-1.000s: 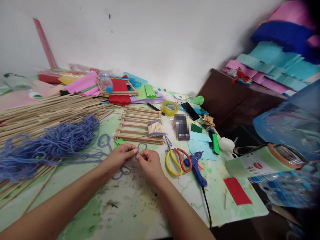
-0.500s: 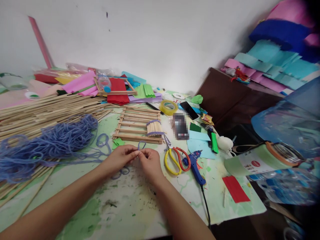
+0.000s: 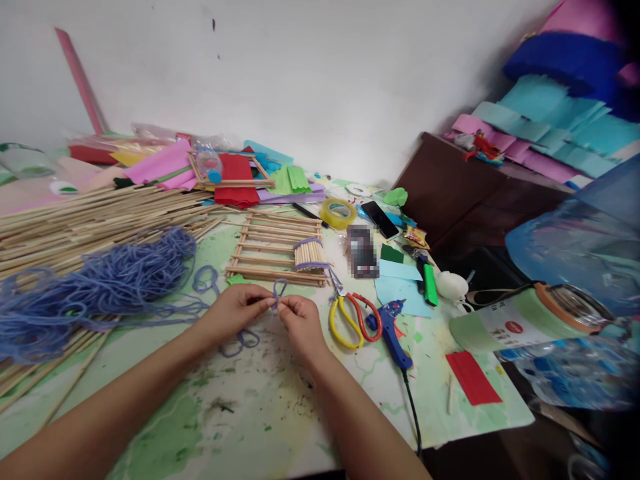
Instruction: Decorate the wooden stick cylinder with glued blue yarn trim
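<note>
A small loop of blue-purple yarn (image 3: pixel 280 288) rises between my fingertips over the table. My left hand (image 3: pixel 243 305) pinches the yarn from the left, and my right hand (image 3: pixel 301 320) pinches it from the right, the two nearly touching. Whether a knot sits between them is too small to tell. Beyond the hands lies a frame of wooden sticks (image 3: pixel 265 248), with a short mat of sticks bound by yarn (image 3: pixel 310 255) on its right end. A big tangle of the same yarn (image 3: pixel 125 273) is at the left, with loose strands running toward my left hand.
Right of my hands lie scissors (image 3: pixel 353 320) with yellow and red handles and a blue glue gun (image 3: pixel 395 333) with its cord. A green tumbler (image 3: pixel 520 317) lies near the right edge. Wooden sticks (image 3: pixel 90 220) pile up at left; tape (image 3: pixel 338 213) and a phone (image 3: pixel 380 220) lie behind.
My fingertips have drawn slightly apart, and the yarn loop between them shows more plainly. Both hands stay in nearly the same place.
</note>
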Action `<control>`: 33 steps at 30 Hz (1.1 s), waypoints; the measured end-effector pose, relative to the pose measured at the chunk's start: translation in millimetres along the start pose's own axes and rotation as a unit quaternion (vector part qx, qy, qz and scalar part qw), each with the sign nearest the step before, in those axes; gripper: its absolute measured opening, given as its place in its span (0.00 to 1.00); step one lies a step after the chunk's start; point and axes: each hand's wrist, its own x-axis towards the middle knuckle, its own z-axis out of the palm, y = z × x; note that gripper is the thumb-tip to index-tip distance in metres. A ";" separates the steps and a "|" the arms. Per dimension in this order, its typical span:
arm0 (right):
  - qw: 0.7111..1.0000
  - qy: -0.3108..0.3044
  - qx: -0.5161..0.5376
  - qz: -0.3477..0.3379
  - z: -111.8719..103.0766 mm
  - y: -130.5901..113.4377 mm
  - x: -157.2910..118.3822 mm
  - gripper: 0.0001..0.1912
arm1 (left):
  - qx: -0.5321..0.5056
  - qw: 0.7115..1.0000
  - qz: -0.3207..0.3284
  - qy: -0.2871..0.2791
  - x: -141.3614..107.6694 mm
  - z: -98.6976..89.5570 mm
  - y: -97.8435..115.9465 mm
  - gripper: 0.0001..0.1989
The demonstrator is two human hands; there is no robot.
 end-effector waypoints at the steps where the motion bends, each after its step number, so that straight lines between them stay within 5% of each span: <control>1: 1.000 -0.001 -0.021 -0.013 -0.3 -0.1 -0.4 0.09 | 0.030 0.999 0.016 0.013 -0.8 0.0 2.3 0.10; 5: 0.989 0.001 -0.136 -0.061 -3.7 -4.0 -1.9 0.11 | 0.114 0.992 0.037 0.038 -3.8 1.0 8.5 0.10; 11: 0.959 0.067 -0.265 -0.075 -11.4 -12.7 -5.5 0.12 | 0.076 0.995 -0.002 0.063 -4.4 3.2 7.6 0.11; 16: 0.920 0.039 -0.347 -0.176 -3.1 -10.1 -13.9 0.12 | -0.071 0.989 -0.085 0.094 -4.1 8.9 5.1 0.11; 22: 0.876 -0.044 -0.426 -0.222 11.5 -2.9 -18.8 0.10 | -0.288 0.939 -0.162 0.093 -5.6 19.6 3.6 0.13; 27: 0.918 -0.006 -0.345 -0.195 6.9 -5.1 -19.0 0.08 | -0.404 0.893 -0.181 0.080 -6.8 21.7 3.2 0.14; 33: 0.976 0.127 -0.139 -0.113 1.2 -4.6 -8.9 0.11 | -0.393 0.902 -0.165 0.067 -5.9 22.5 5.5 0.14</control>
